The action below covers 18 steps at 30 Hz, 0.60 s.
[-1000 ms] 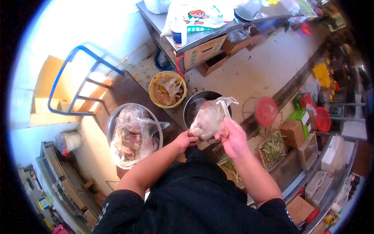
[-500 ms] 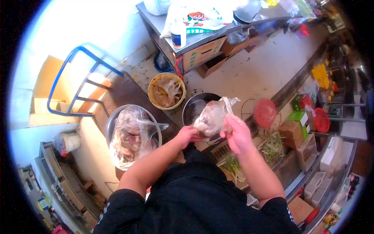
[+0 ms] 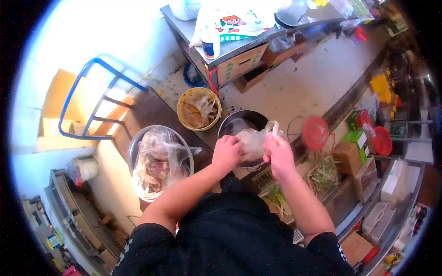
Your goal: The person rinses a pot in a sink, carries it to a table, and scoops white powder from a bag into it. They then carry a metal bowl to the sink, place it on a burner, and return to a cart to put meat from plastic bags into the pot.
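A clear plastic bag hangs over a dark metal pot in front of me. My right hand is closed in a fist round the bag's gathered top, with a twist of plastic sticking up above it. My left hand is at the bag's left side, its fingers curled against the plastic. The bag's contents are blurred. Left of the pot, a metal basin holds a large plastic bag of pale and reddish pieces that look like meat.
A yellowish bucket with plastic bags in it stands beyond the basin, on or beside a blue-handled trolley. A cluttered metal table is at the back. Leafy vegetables, cartons and a red basin lie to the right.
My left hand has moved up from below the bag to its left side. The bulging, pale bag now looks slimmer and more see-through. My right hand keeps its grip on the top.
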Tool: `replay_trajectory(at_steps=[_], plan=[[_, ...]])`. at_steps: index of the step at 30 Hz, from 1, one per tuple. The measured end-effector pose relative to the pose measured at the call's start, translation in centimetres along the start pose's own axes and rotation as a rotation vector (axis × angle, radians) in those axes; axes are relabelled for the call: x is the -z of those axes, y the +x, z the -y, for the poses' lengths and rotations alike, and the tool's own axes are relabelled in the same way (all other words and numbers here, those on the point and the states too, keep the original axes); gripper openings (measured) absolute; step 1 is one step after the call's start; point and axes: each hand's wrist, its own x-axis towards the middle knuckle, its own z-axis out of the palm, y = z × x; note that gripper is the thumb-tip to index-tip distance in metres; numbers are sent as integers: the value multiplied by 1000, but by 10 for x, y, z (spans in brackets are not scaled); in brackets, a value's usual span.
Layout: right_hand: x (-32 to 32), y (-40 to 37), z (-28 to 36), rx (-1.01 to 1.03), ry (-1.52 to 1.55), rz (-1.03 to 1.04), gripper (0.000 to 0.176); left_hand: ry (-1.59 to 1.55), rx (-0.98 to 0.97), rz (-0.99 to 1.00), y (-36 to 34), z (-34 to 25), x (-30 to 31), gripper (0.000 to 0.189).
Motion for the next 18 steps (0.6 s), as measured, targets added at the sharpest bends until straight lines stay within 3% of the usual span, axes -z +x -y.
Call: replay_trajectory(at_steps=[2, 4, 7, 9, 11, 13, 15, 17, 18], plan=[[8, 0, 0, 25, 75, -64, 24, -21, -18, 63, -2, 1, -1, 25], [16, -1, -2, 41, 33, -85, 24, -6, -105, -78, 0, 2, -2, 18], [42, 8, -15, 129, -29, -122, 22, -119, -53, 23, 14, -7, 9, 18], [52, 14, -12, 69, 55, -317, 23, -154, -109, 28, 21, -5, -5, 20], [62, 17, -19, 67, 114, -362, 24, -193, -166, 42, 28, -14, -12, 22], [67, 22, -31, 4, -56, -380, 23, -496, 330, 112, 38, -25, -10, 20], [77, 29, -54, -50, -107, -338, 22, -456, 304, 108, 45, -19, -15, 18], [78, 33, -68, -27, -361, -95, 20, -1155, 740, 228, 47, -15, -18, 16], [78, 34, -71, 79, -606, -94, 24, -1214, 734, 232, 48, -14, -18, 14]])
